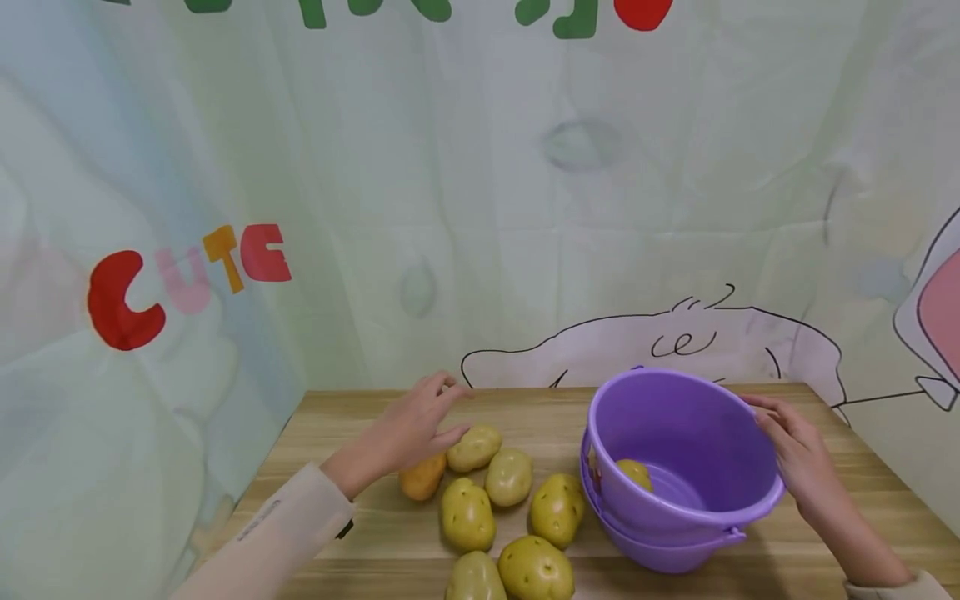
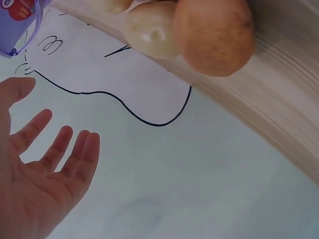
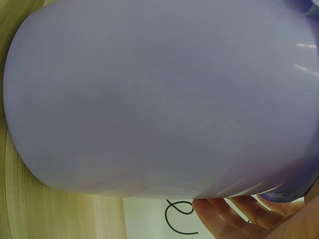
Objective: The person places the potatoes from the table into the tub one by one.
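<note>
My left hand (image 1: 408, 429) hovers over the far left of a group of potatoes, its fingers spread loosely with nothing between them. Under it lies an orange-brown, potato-shaped piece (image 1: 422, 477), partly hidden by the hand and larger in the left wrist view. Beside that are a pale potato (image 1: 476, 447) and another pale one (image 1: 510, 477). A purple bucket (image 1: 678, 433) stands at the right with one yellow potato (image 1: 633, 473) inside. My right hand (image 1: 798, 454) holds the bucket's right rim, thumb at the edge and fingers along the outer wall.
Several more yellow-green potatoes, such as one (image 1: 557, 510) beside the bucket, lie on the wooden table (image 1: 345, 417). The bucket's handle (image 1: 675, 546) hangs down in front. A printed curtain (image 1: 420, 208) hangs behind the table and along its left side.
</note>
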A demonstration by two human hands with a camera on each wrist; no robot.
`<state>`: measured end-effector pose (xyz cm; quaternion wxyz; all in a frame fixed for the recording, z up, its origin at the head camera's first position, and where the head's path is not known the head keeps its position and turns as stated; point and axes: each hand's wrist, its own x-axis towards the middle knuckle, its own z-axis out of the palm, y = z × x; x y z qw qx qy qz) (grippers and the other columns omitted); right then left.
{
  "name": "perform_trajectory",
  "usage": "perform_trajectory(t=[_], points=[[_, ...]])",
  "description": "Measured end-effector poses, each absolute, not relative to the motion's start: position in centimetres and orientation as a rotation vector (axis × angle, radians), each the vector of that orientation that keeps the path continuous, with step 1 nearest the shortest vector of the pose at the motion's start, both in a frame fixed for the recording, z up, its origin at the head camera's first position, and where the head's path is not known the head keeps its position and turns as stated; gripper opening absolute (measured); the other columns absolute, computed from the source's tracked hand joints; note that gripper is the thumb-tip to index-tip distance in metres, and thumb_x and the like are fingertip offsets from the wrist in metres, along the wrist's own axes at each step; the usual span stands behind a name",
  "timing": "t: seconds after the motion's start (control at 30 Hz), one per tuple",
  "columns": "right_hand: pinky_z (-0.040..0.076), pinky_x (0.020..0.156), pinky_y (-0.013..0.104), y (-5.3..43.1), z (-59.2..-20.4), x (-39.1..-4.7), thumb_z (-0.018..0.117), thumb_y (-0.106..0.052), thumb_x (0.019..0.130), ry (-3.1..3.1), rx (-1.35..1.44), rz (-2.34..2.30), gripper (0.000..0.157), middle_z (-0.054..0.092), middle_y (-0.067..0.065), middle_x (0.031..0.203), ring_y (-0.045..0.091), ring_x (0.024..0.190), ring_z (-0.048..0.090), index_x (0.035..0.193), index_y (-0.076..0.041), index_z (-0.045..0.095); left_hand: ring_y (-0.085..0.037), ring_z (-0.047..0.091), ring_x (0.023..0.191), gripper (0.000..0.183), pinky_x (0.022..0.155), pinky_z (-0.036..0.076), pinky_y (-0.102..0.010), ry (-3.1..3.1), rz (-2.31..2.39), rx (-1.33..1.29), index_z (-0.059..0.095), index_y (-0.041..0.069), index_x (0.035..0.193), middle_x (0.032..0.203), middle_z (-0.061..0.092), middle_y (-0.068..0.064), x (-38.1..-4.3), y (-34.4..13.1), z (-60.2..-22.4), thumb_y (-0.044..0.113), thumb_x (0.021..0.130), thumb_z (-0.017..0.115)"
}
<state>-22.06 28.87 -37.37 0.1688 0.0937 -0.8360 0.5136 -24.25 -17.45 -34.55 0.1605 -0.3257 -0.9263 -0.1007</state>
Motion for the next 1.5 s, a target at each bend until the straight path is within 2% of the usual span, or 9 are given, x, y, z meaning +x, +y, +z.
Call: perform_trajectory(t=[0.27, 0.57, 0.77, 1.0, 1.5], points=[[0.051, 0.062, 0.025, 28.8, -37.4, -22.0, 0.037, -0.019, 0.100, -2.386, 0.292, 1.443, 0.035, 0.061, -0.017, 0.092, 0.005, 0.079, 0.061, 0.125, 0.004, 0.047, -0.017, 0.048, 0.097, 0.042, 0.079, 0.045, -0.033, -2.702, -0.248, -0.864, 0.051, 0.014, 0.125, 0.111, 0.047, -0.005, -24.0, -19.0, -35.9, 0.031, 0.088, 0.059], [0.051, 0.062, 0.025, 28.9, -37.4, -21.9, 0.037, -0.020, 0.100, -2.395, 0.313, 1.430, 0.037, 0.061, -0.017, 0.093, 0.005, 0.079, 0.061, 0.126, 0.005, 0.046, -0.030, 0.046, 0.109, 0.046, 0.085, 0.044, -0.043, -2.890, -0.264, -0.718, 0.047, 0.011, 0.127, 0.120, 0.046, -0.015, -23.5, -19.9, -37.7, 0.035, 0.089, 0.058], [0.051, 0.061, 0.027, 28.8, -37.5, -21.7, 0.037, -0.019, 0.100, -2.385, 0.320, 1.454, 0.036, 0.062, -0.012, 0.092, 0.008, 0.078, 0.062, 0.126, 0.003, 0.047, -0.036, 0.043, 0.113, 0.050, 0.087, 0.043, -0.046, -3.000, -0.273, -0.645, 0.044, 0.009, 0.130, 0.125, 0.044, -0.019, -23.5, -20.2, -38.9, 0.037, 0.090, 0.056], [0.051, 0.061, 0.026, 28.8, -37.5, -21.8, 0.038, -0.018, 0.100, -2.372, 0.336, 1.456, 0.035, 0.062, -0.015, 0.093, 0.007, 0.078, 0.062, 0.126, 0.003, 0.047, -0.042, 0.046, 0.107, 0.055, 0.084, 0.044, -0.050, -3.059, -0.293, -0.589, 0.042, 0.006, 0.132, 0.124, 0.042, -0.023, -23.9, -20.6, -40.3, 0.037, 0.089, 0.058], [0.051, 0.062, 0.026, 28.9, -37.6, -21.8, 0.039, -0.016, 0.099, -2.337, 0.374, 1.519, 0.034, 0.063, -0.013, 0.095, 0.008, 0.080, 0.062, 0.126, 0.003, 0.048, -0.040, 0.049, 0.100, 0.063, 0.082, 0.044, -0.050, -3.134, -0.383, -0.529, 0.039, 0.006, 0.134, 0.121, 0.043, -0.022, -24.5, -21.1, -41.7, 0.045, 0.088, 0.055]])
